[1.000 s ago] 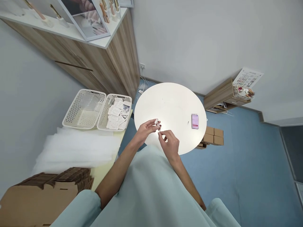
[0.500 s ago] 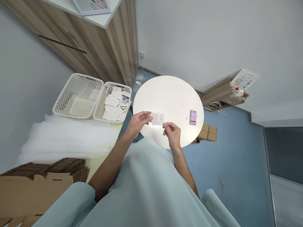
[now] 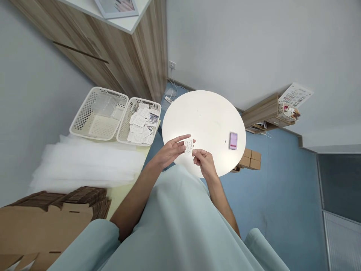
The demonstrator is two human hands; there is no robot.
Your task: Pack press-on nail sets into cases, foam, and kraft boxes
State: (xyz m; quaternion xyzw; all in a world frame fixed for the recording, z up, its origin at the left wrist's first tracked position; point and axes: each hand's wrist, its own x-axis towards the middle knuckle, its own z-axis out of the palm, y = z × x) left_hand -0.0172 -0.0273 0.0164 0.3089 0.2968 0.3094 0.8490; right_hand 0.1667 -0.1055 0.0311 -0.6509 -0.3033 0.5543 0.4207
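Over the near part of a round white table (image 3: pixel 203 113), a small white printed card (image 3: pixel 188 145) is held between my two hands. My left hand (image 3: pixel 172 151) has its thumb on the card's left side, with the fingers stretched behind and past it. At the card's lower right corner, my right hand (image 3: pixel 203 159) pinches with thumb and forefinger, its other fingers curled. Lines of small dark print show on the card, too small to read. A phone (image 3: pixel 233 141) with a pinkish, blurred screen lies on the table to the right.
Left of the table stand two white perforated baskets, one (image 3: pixel 73 126) with clear plastic bags, the other (image 3: pixel 120 131) with many printed cards. White foam sheets (image 3: pixel 87 165) and folded cardboard boxes (image 3: pixel 42 226) lie nearer. Small cartons (image 3: pixel 251 159) sit right of the table.
The card was spread wide and flat between my hands; now it looks narrower and turned or folded. My left fingers have extended behind it. The whole view has shifted slightly.
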